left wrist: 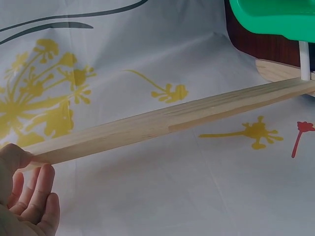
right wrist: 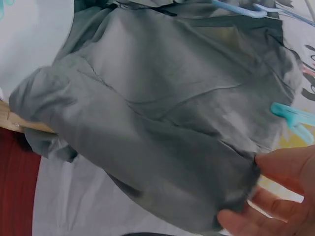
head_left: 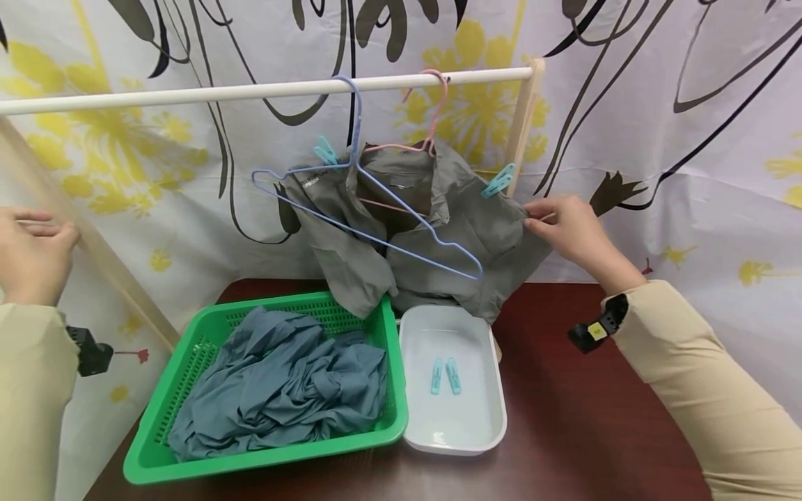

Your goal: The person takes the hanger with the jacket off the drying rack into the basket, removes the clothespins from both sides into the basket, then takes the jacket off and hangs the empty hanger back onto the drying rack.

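Note:
A grey jacket hangs from a pink hanger on the white rail of a drying rack. Turquoise clothespins are clipped at its shoulders. My right hand pinches the jacket's edge beyond the right-hand clothespin; in the right wrist view, thumb and fingers meet the cloth. In front of the jacket, a blue hanger dangles from the rail with nothing on it. My left hand grips the rack's wooden post between thumb and fingers, as the left wrist view shows.
A green basket holds crumpled blue-grey cloth. Beside it, a white tray contains two turquoise clothespins. Both stand on a dark red table. A patterned curtain hangs behind the rack.

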The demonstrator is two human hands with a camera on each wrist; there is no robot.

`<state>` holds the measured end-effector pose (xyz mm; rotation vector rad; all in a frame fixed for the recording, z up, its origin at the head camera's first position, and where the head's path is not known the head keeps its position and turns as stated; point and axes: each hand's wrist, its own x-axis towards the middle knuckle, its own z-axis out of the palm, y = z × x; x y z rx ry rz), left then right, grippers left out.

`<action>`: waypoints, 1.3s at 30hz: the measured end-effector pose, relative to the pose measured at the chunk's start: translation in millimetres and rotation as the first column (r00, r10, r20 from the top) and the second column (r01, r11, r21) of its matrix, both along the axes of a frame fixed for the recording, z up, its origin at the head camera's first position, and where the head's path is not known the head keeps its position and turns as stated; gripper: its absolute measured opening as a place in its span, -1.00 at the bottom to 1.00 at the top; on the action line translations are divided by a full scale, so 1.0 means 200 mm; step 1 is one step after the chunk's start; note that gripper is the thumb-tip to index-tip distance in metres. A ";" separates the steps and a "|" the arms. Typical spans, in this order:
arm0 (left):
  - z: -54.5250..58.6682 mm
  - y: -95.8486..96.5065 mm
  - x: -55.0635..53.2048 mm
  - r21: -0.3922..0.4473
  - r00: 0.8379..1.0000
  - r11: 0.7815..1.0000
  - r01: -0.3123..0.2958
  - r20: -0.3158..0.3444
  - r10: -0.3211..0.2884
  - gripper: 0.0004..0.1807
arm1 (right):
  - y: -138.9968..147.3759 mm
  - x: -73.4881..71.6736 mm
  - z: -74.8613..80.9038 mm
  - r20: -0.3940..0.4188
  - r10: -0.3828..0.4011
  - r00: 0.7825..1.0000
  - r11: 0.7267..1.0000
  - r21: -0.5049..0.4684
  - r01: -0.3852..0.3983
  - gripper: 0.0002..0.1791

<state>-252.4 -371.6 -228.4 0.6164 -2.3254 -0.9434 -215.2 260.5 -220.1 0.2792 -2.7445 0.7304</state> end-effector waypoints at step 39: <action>0.03 0.07 0.04 -0.038 0.996 0.998 -0.043 -0.078 0.040 -0.65 | 0.19 0.26 -0.03 -0.106 -0.154 0.982 0.962 0.213 0.174 -0.80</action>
